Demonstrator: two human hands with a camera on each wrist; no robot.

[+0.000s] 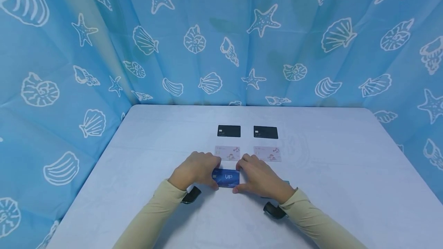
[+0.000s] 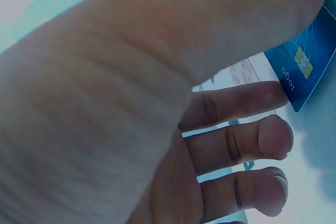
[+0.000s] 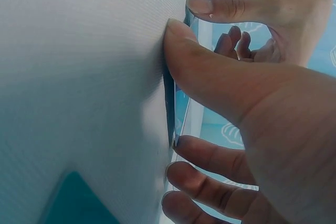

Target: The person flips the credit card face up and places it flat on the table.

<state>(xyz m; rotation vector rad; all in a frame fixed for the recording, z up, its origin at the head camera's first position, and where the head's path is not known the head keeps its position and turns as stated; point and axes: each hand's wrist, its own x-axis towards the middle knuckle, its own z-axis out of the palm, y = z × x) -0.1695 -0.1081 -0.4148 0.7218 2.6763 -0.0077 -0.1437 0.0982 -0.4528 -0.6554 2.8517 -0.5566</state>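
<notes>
A blue VIP card [image 1: 226,178] with a gold chip is held by its two short ends between my hands, low over the white table. My left hand [image 1: 199,168] grips the left end between thumb and index finger; its other fingers stay off the card in the left wrist view. At the right end, my right hand [image 1: 259,176] grips the card the same way. In the right wrist view the card shows nearly edge-on, close to the tabletop. Mostly hidden beneath my right hand lies a teal flat piece [image 3: 79,203], with only its corners visible.
Beyond my hands, two pale pink patterned cards, a left one [image 1: 227,153] and a right one [image 1: 267,153], lie side by side. Farther back lie a left black VIP card [image 1: 228,131] and a right black VIP card [image 1: 265,132]. A blue shell-print curtain [image 1: 194,68] hangs behind the table [image 1: 155,133].
</notes>
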